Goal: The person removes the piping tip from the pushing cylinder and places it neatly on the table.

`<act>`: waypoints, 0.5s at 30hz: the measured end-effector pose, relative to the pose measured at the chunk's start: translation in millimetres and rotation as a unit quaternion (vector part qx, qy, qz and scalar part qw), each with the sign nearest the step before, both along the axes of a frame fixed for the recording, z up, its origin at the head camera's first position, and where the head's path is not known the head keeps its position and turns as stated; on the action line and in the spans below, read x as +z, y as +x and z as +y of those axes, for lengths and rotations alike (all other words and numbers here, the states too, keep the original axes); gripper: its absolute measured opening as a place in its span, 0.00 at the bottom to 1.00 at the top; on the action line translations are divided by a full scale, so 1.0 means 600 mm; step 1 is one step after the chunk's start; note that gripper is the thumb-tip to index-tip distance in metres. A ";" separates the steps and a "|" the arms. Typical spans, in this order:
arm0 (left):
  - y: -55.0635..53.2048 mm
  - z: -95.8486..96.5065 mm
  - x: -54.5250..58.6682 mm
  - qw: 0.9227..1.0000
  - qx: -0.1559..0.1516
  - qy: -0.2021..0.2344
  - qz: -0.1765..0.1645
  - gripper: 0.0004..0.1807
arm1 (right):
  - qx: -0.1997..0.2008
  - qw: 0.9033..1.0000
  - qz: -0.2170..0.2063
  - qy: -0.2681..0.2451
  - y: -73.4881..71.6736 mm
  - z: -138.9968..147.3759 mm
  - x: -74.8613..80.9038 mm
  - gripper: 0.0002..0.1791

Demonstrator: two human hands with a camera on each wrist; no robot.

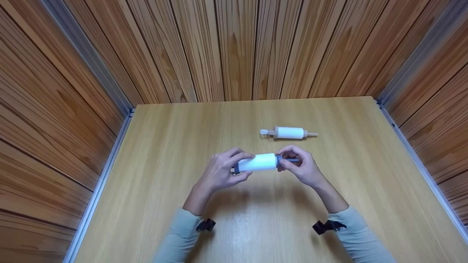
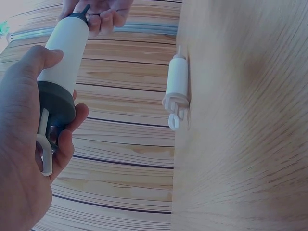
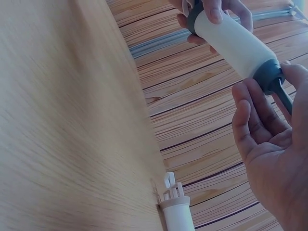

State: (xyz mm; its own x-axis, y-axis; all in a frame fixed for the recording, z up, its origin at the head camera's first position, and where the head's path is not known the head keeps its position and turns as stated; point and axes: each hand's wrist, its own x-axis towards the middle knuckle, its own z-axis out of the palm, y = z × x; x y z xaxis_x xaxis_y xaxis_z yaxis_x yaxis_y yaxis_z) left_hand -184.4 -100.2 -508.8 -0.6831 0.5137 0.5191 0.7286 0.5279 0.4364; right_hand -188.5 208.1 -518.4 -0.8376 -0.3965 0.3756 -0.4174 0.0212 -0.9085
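Observation:
A large syringe (image 1: pixel 259 162) with a white barrel and dark blue end caps is held level above the table, between both hands. My left hand (image 1: pixel 223 168) grips the barrel at its plunger end, thumb along the white side. A pale loop handle (image 2: pixel 46 154) sticks out under that palm in the left wrist view. At the other end, my right hand (image 1: pixel 301 166) pinches the blue nozzle cap (image 3: pixel 267 74) between thumb and fingers. The thin blue nozzle (image 3: pixel 283 96) points out past these fingers, toward the right palm.
A second syringe (image 1: pixel 290 133), white with beige caps, lies on the wooden table (image 1: pixel 164 146) beyond the hands, nozzle to the right. Wood-plank walls (image 1: pixel 234 51) with metal rails (image 1: pixel 106 182) enclose the table at the back and sides.

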 end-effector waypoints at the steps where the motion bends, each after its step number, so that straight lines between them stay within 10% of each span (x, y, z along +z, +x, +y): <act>1: 0.001 0.000 0.000 1.000 0.000 0.001 -0.003 0.22 | 0.001 1.000 0.001 -0.002 0.000 0.000 0.000 0.12; 15: -0.001 -0.002 0.001 1.000 0.003 0.008 -0.001 0.22 | 0.000 0.998 0.054 -0.035 0.000 -0.005 -0.004 0.17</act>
State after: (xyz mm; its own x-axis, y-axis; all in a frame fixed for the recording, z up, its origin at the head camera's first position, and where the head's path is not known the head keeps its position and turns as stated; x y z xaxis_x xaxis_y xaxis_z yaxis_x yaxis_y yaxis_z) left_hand -185.0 -101.2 -508.0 -0.6877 0.5003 0.5261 0.7241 0.5257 0.4465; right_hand -188.4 205.3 -521.1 -0.7910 -0.3660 0.4902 -0.5129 -0.0402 -0.8575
